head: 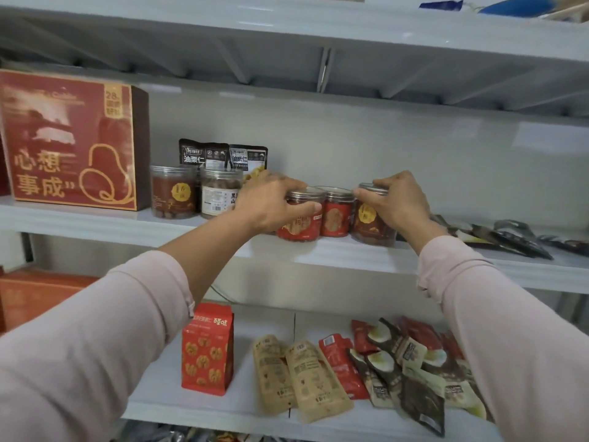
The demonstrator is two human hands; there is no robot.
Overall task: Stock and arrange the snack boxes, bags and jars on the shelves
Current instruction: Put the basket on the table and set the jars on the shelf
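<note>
From the head camera the job looks partly done. On the middle shelf (318,254) a red box (70,141) stands at nine o'clock, with two clear jars (173,194) and black bags (204,154) upright beside it. Dark packets (510,238) at three o'clock lie flat. On the lower shelf (159,398) at six o'clock a red bag (207,346) stands, but the brown pouches (302,374) and a heap of mixed bags (411,362) still need tidying. At the centre three jars sit in a row. The left hand (271,202) curls over the lid of the red jar (299,226). The right hand (398,202) grips the rim of the brown jar (371,229). The middle jar (337,218) stands untouched between them.
</note>
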